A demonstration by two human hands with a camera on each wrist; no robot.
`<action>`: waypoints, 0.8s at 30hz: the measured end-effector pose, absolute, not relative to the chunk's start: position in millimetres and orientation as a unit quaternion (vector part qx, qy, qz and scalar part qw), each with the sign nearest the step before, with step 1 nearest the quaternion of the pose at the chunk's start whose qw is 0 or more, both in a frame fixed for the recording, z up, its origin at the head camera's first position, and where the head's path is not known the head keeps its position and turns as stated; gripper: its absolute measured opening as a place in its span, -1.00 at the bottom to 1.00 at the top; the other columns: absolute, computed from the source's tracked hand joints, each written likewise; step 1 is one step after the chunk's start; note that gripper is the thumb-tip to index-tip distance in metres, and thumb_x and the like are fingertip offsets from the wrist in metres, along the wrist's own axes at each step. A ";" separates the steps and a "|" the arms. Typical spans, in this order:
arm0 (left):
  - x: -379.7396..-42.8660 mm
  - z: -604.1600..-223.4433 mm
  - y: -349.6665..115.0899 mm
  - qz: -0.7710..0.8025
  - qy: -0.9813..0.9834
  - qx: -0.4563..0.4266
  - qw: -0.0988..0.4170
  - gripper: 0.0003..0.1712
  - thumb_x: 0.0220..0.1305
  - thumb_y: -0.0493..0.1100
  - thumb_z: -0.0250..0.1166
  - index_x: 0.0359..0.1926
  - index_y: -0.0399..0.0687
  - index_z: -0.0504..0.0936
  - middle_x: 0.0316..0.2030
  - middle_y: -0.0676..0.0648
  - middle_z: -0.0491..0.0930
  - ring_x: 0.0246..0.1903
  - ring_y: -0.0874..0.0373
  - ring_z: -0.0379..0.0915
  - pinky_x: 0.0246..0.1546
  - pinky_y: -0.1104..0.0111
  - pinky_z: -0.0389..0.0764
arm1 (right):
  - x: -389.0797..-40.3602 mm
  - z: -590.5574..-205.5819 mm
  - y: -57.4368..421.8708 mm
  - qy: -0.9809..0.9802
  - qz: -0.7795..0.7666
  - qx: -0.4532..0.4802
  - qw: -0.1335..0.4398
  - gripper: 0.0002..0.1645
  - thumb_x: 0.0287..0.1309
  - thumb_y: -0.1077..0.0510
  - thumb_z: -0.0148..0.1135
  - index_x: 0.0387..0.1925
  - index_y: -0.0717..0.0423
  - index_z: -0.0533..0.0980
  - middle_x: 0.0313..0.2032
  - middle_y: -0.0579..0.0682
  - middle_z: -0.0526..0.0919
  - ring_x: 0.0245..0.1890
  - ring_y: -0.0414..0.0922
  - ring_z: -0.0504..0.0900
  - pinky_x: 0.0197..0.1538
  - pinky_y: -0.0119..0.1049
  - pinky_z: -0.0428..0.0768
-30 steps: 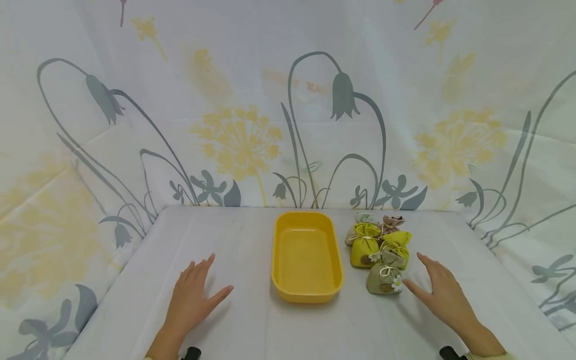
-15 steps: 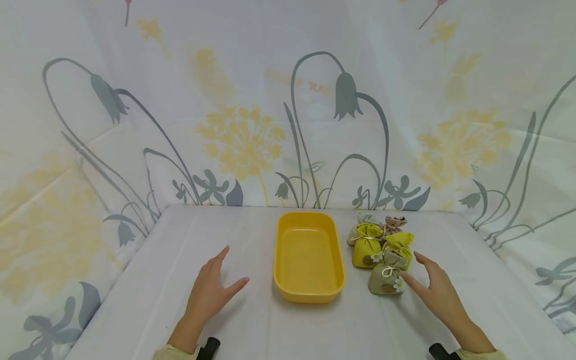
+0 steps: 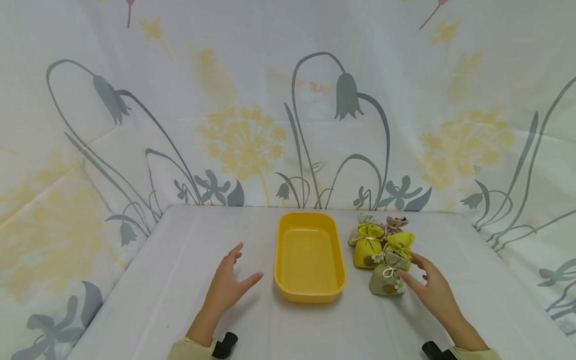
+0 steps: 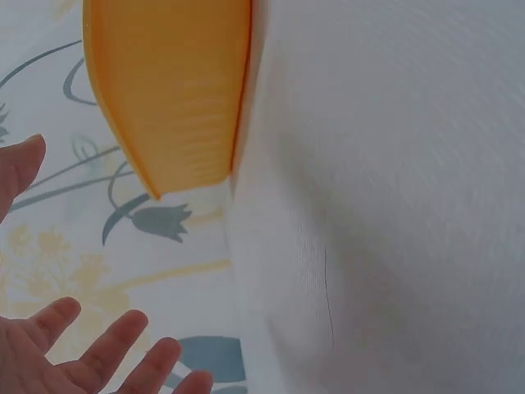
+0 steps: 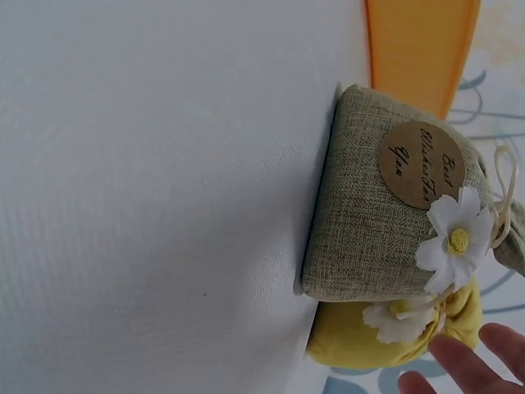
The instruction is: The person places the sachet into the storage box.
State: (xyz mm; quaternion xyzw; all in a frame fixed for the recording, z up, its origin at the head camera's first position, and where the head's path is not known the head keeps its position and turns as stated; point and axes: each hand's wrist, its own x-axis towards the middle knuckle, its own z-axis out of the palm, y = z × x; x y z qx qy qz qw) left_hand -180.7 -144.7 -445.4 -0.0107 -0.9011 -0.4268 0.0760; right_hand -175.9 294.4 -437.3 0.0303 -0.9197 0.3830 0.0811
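Observation:
My right hand (image 3: 434,292) hovers beside a grey-green drawstring sachet (image 3: 383,283), thumb at its tied neck and fingers spread towards the yellow-green sachet (image 3: 403,240) behind it. In the right wrist view, the grey-green cloth bears a round "Best Wishes For You" label (image 5: 420,164) and a white fabric flower (image 5: 447,238); a few fingertips (image 5: 463,361) show below the yellow sachet (image 5: 353,332). Left of the yellow tray (image 3: 310,294), my left hand (image 3: 225,287) is held over the table with thumb and fingers apart, holding nothing.
Another yellow-green sachet (image 3: 366,254), a pinkish one (image 3: 396,224) and a pale grey one (image 3: 369,218) cluster behind, right of the tray. A white cloth covers the table (image 3: 202,225); a flower-printed curtain (image 3: 252,75) rises at its back and sides.
My left hand has moved right, closer to the tray. My right hand has shifted slightly left, its thumb and fingers coming up to the grey-green sachet's neck. Sachets and tray stay put.

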 end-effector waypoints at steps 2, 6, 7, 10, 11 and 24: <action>-181.9 -445.2 -139.6 -0.444 -0.893 -0.011 0.071 0.01 -0.03 0.14 0.43 0.39 0.01 0.14 0.20 -0.20 0.32 0.18 -0.16 0.24 0.12 -0.05 0.34 | -176.3 -437.2 293.2 -0.917 0.389 0.028 0.080 -0.13 0.23 -0.12 0.12 0.30 0.40 0.10 0.19 0.40 0.25 0.17 0.30 0.21 0.07 0.21 0.30; -185.0 -446.1 -130.3 -0.471 -0.880 -0.011 0.064 -0.01 -0.03 0.08 0.44 0.37 -0.02 0.16 0.19 -0.21 0.33 0.17 -0.18 0.25 0.09 -0.05 0.37 | -176.7 -437.6 291.2 -0.914 0.399 0.020 0.070 -0.14 0.24 -0.14 0.11 0.29 0.41 0.12 0.19 0.41 0.25 0.16 0.28 0.23 0.08 0.18 0.31; -186.0 -446.7 -128.2 -0.477 -0.877 -0.011 0.060 -0.02 -0.02 0.07 0.44 0.37 -0.03 0.16 0.19 -0.22 0.33 0.17 -0.18 0.25 0.09 -0.05 0.38 | -176.6 -438.0 290.8 -0.914 0.400 0.019 0.066 -0.14 0.24 -0.14 0.10 0.29 0.41 0.12 0.19 0.41 0.24 0.16 0.28 0.23 0.08 0.18 0.31; -189.2 -449.0 -122.7 -0.494 -0.868 -0.009 0.049 -0.02 -0.02 0.06 0.45 0.36 -0.06 0.17 0.18 -0.23 0.33 0.16 -0.19 0.26 0.06 -0.05 0.41 | -176.4 -439.2 289.9 -0.913 0.402 0.017 0.062 -0.17 0.25 -0.12 0.10 0.27 0.42 0.15 0.19 0.42 0.24 0.16 0.29 0.24 0.09 0.17 0.32; -190.3 -449.7 -120.8 -0.500 -0.865 -0.006 0.044 -0.02 -0.02 0.06 0.45 0.36 -0.05 0.17 0.18 -0.23 0.34 0.16 -0.18 0.26 0.06 -0.04 0.42 | -176.5 -439.7 289.6 -0.913 0.404 0.017 0.062 -0.18 0.25 -0.11 0.11 0.26 0.43 0.15 0.19 0.42 0.24 0.16 0.29 0.24 0.09 0.17 0.32; -201.2 -453.7 -101.1 -0.578 -0.815 0.019 -0.031 -0.09 0.00 0.03 0.44 0.33 -0.05 0.22 0.16 -0.21 0.35 0.13 -0.17 0.30 -0.02 0.01 0.50 | -181.1 -439.1 285.4 -0.905 0.425 -0.016 0.028 -0.15 0.25 -0.15 0.08 0.26 0.46 0.13 0.16 0.44 0.26 0.09 0.34 0.34 0.04 0.14 0.44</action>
